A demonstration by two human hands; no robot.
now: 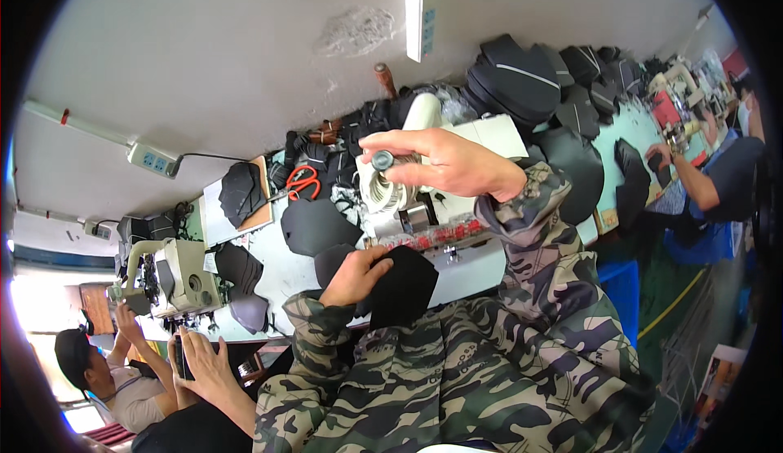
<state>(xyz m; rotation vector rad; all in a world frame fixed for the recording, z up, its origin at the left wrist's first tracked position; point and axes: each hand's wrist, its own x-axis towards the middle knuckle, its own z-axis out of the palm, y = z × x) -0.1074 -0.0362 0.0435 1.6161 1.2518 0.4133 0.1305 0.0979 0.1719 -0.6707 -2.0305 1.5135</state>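
Observation:
My left hand (356,277) is closed on the edge of a black fabric piece (404,287), thumb on top, in front of the table edge. Raised over the sewing machine (420,218), my right hand (457,162) has its thumb and forefinger around a small grey round-ended piece (382,159). Whether that piece is loose or part of the machine I cannot tell. Just below those fingers is a white ribbed round part (387,194) of the machine. Dark cut pieces (320,227) lie on the table left of the machine.
Orange-handled scissors (303,182) lie among black bundles. Stacked black pieces (514,78) stand behind on the right. Another sewing machine (181,278) is at left, near a co-worker's hand (205,365) with a dark object. At right, another person's arm (692,182) works. A power strip (421,22) hangs above.

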